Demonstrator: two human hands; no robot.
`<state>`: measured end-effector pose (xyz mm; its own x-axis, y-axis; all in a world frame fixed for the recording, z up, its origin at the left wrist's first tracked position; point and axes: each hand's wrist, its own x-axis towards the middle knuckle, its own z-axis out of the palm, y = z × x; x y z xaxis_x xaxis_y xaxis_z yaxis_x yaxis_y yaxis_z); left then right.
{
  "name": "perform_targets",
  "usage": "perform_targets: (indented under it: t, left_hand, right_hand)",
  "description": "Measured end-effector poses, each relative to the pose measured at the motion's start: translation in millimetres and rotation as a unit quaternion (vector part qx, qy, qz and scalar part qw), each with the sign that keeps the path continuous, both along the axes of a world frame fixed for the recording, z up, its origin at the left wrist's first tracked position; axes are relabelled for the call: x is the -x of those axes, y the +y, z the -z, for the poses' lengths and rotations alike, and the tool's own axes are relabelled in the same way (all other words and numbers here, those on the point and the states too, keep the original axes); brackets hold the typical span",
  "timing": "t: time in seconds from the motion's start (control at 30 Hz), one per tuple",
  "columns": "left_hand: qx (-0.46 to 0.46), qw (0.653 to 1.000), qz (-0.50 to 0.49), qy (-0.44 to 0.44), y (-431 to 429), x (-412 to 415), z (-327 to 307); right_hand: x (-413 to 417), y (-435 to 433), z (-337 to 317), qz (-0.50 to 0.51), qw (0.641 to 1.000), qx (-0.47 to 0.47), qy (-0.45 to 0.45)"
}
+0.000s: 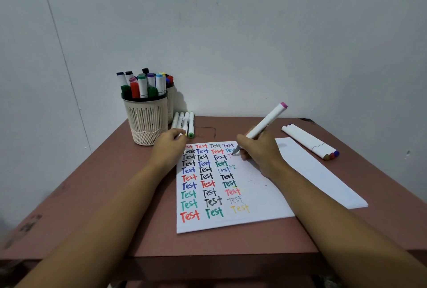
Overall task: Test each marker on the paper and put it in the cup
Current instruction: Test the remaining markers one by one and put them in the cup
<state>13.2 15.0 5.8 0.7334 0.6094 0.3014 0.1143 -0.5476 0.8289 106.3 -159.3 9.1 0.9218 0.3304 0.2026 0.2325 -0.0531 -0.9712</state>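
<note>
your right hand point(258, 151) grips the white marker with the pink end point(265, 123) like a pencil. its tip touches the white sheet of paper point(261, 197) near the top, just right of the rows of "test" words. a faint pink mark shows there. press softly and pull slowly so the colour shows well. write in the free spot, not over the word beside it. your left hand point(169, 146) rests on the top left corner of the paper with its fingers curled, and i cannot tell if it holds a cap. use it to press the sheet flat. the cream plastic cup with slots point(147, 121) stands at the back left of the brown table point(92, 195). it looks full of markers, so find a gap before you drop this one in
</note>
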Motion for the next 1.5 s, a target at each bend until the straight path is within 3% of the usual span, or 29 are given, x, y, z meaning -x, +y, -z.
perform_targets:
  t: [0.23,1.5]
  left_hand:
    - [0.001,1.0,-0.001,0.004,0.3,0.3,0.0]
    - [-0.002,1.0,0.011,0.015,-1.1,3.2,-1.4]
  right_hand:
    - [-2.2,2.5,5.2,0.023,0.998,0.042,-0.039]
    - [-1.0,1.7,3.3,0.069,0.996,0.044,-0.044]
